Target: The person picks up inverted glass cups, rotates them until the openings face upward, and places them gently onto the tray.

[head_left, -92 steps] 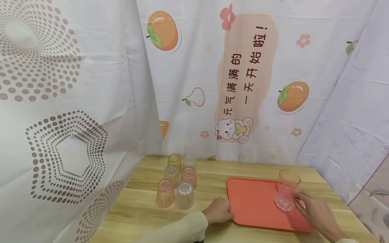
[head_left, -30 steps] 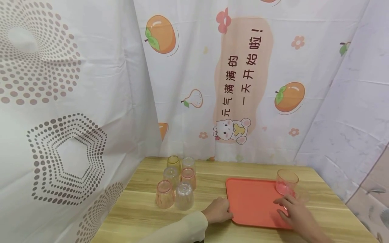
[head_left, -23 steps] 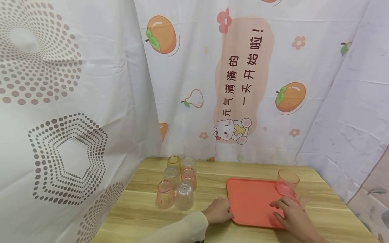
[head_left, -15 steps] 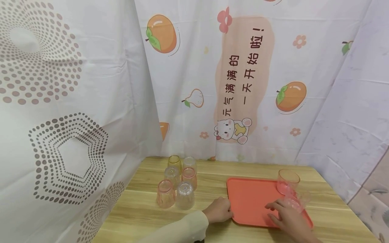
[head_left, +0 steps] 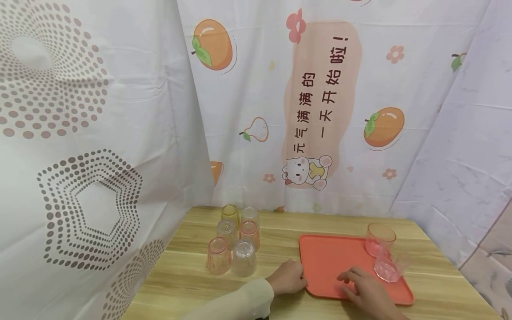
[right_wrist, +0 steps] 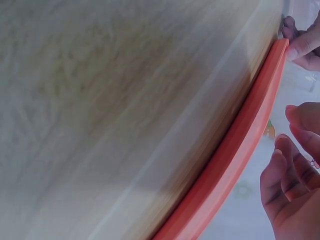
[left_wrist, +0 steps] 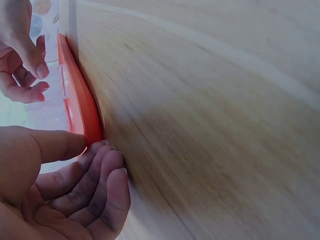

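My left hand pinches the left front corner of a red tray, thumb above the rim and fingers curled below, as the left wrist view shows. Over the tray's front part hovers my right hand, fingers loosely bent and holding nothing; the right wrist view also shows it apart from the rim. A pink glass stands mouth up at the tray's back right corner. In front of it is a clear glass, which appears to stand mouth up too; its upper part is faint.
Several upside-down glasses form two rows on the left of the wooden table: a yellow glass, pink ones such as the front pink glass, and clear ones such as the front clear glass. Printed curtains hang behind and beside.
My right hand held the clear glass over the tray's right side; it has let go and moved left toward the tray's front middle. My left hand has stayed on the corner.
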The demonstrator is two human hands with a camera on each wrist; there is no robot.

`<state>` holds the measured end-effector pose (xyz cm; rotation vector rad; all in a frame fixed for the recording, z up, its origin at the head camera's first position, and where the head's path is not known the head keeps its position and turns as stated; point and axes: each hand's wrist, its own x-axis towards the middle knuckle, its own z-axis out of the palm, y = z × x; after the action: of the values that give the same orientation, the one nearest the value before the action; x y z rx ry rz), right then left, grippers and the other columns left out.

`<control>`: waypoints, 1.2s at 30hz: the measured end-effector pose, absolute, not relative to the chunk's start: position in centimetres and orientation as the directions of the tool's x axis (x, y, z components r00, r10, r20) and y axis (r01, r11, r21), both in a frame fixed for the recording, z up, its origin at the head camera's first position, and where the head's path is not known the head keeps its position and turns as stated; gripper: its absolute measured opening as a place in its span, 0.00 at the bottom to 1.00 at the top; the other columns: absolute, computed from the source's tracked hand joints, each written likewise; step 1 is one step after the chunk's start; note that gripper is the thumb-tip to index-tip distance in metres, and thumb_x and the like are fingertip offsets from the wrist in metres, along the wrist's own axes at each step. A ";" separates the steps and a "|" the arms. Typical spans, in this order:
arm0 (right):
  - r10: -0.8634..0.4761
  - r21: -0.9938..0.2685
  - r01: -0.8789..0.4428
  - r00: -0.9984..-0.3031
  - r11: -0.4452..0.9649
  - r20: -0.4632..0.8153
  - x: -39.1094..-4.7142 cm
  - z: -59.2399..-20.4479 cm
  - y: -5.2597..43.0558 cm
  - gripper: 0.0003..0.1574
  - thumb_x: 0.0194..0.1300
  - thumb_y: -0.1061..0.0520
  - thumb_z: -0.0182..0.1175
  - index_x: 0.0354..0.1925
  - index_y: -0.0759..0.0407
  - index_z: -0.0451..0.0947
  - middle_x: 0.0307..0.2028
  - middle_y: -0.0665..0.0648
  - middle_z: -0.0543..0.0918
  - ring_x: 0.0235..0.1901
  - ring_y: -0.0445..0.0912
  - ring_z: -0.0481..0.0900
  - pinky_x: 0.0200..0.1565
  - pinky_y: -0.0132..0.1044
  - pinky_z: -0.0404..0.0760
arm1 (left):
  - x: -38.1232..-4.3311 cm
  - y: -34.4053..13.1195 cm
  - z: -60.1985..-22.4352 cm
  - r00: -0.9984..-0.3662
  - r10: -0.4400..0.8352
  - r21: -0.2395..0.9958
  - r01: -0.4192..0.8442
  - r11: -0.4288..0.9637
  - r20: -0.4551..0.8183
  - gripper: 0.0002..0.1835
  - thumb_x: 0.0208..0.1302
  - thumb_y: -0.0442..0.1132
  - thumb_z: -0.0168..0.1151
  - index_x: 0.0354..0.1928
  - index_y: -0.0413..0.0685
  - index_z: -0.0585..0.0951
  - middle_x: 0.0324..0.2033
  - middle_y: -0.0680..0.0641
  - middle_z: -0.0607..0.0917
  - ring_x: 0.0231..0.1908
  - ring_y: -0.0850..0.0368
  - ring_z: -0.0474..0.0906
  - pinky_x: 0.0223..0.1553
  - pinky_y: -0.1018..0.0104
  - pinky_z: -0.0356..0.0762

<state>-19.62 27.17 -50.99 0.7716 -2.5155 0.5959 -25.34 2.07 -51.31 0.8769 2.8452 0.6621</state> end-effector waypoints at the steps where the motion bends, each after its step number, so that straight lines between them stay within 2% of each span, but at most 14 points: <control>1: -0.415 -0.269 -0.603 -0.748 0.751 0.518 -19.6 -51.1 27.1 0.18 0.48 0.60 0.73 0.37 0.46 0.80 0.33 0.39 0.73 0.21 0.27 0.61 0.23 0.24 0.65 | -25.3 2.1 -51.3 -0.829 0.558 0.430 0.519 0.739 0.043 0.26 0.60 0.43 0.63 0.08 0.54 0.64 0.03 0.61 0.58 0.06 0.69 0.52 0.07 0.75 0.51; 10: -0.426 -0.293 -0.613 -0.751 0.734 0.504 -19.7 -51.4 25.3 0.14 0.51 0.56 0.72 0.37 0.45 0.80 0.31 0.38 0.73 0.21 0.27 0.63 0.23 0.24 0.65 | -25.3 2.0 -51.2 -0.835 0.548 0.471 0.502 0.725 0.047 0.26 0.61 0.40 0.61 0.08 0.53 0.62 0.03 0.60 0.57 0.05 0.69 0.51 0.06 0.76 0.49; 18: -0.462 -0.324 -0.626 -0.760 0.710 0.457 -19.8 -52.2 24.5 0.10 0.55 0.51 0.70 0.36 0.43 0.80 0.31 0.37 0.74 0.22 0.28 0.65 0.23 0.25 0.66 | -25.3 1.9 -51.4 -0.823 0.563 0.444 0.534 0.719 0.077 0.26 0.59 0.39 0.61 0.07 0.54 0.61 0.04 0.60 0.56 0.05 0.69 0.50 0.07 0.75 0.49; 25: -0.494 -0.366 -0.629 -0.772 0.686 0.400 -19.6 -52.2 23.7 0.08 0.56 0.52 0.69 0.36 0.44 0.80 0.31 0.37 0.73 0.24 0.29 0.66 0.24 0.26 0.67 | -25.3 1.8 -51.6 -0.819 0.565 0.425 0.548 0.720 0.098 0.24 0.59 0.40 0.61 0.08 0.55 0.62 0.04 0.61 0.58 0.06 0.70 0.52 0.08 0.74 0.53; 36: -0.531 -0.406 -0.617 -0.787 0.674 0.316 -19.8 -51.9 22.5 0.06 0.57 0.52 0.68 0.35 0.42 0.81 0.30 0.35 0.72 0.25 0.29 0.65 0.25 0.28 0.66 | -25.2 1.7 -51.2 -0.814 0.571 0.428 0.557 0.712 0.109 0.26 0.58 0.39 0.62 0.06 0.54 0.61 0.04 0.61 0.55 0.06 0.70 0.48 0.08 0.74 0.49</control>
<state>-19.79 22.50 -51.87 0.9392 -2.7147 0.7534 -25.16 1.67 -51.16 0.9479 2.8779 0.7030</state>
